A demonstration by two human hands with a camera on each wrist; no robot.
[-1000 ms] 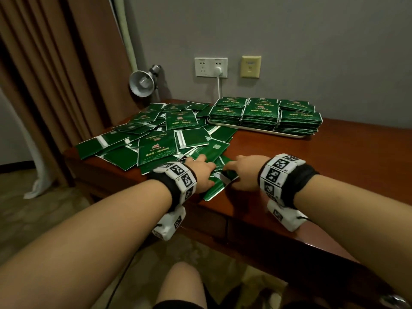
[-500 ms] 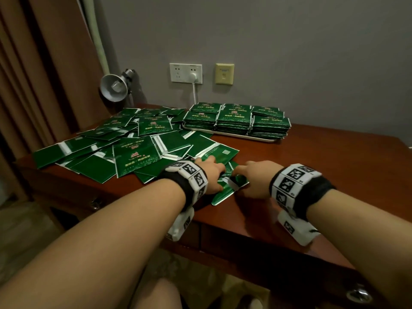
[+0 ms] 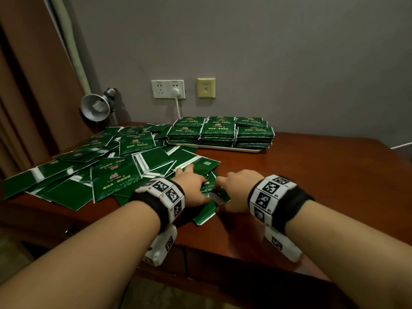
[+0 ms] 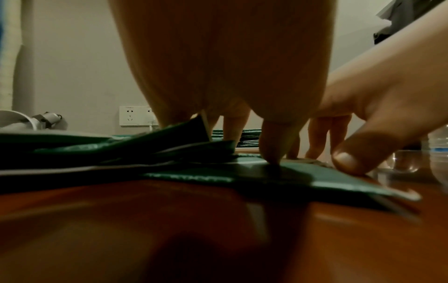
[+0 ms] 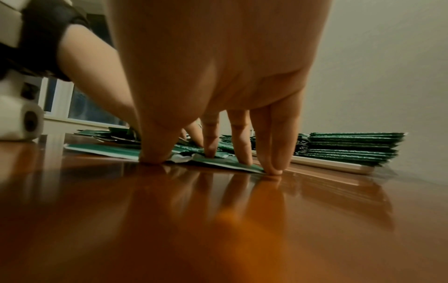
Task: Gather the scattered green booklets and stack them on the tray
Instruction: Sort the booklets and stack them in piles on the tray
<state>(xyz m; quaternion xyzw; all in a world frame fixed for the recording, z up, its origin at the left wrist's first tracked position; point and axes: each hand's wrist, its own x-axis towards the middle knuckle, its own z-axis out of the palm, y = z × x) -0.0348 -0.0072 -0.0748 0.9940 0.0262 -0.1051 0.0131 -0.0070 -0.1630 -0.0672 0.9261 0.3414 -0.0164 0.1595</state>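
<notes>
Many green booklets (image 3: 116, 175) lie scattered over the left half of the wooden table (image 3: 312, 175). At the back, a white tray (image 3: 214, 147) carries three neat booklet stacks (image 3: 218, 132). Near the front edge, both hands press on a small overlapping bunch of booklets (image 3: 206, 216). My left hand (image 3: 191, 184) lies on top with fingers extended; its thumb (image 4: 274, 153) pushes down on a cover (image 4: 303, 176). My right hand (image 3: 236, 186) stands on straight fingertips (image 5: 242, 159) at the bunch's right edge, thumb (image 5: 152, 157) down at the near side. Neither hand lifts anything.
A metal clamp lamp (image 3: 95, 107) stands at the back left corner by the curtain. Wall sockets with a white plug (image 3: 168, 89) are above the tray. The table's right half shows bare wood. The front edge (image 3: 223, 248) is just under my wrists.
Both hands stay on the same bunch of booklets near the front edge. My left fingers have spread a little further forward. My head view has shifted.
</notes>
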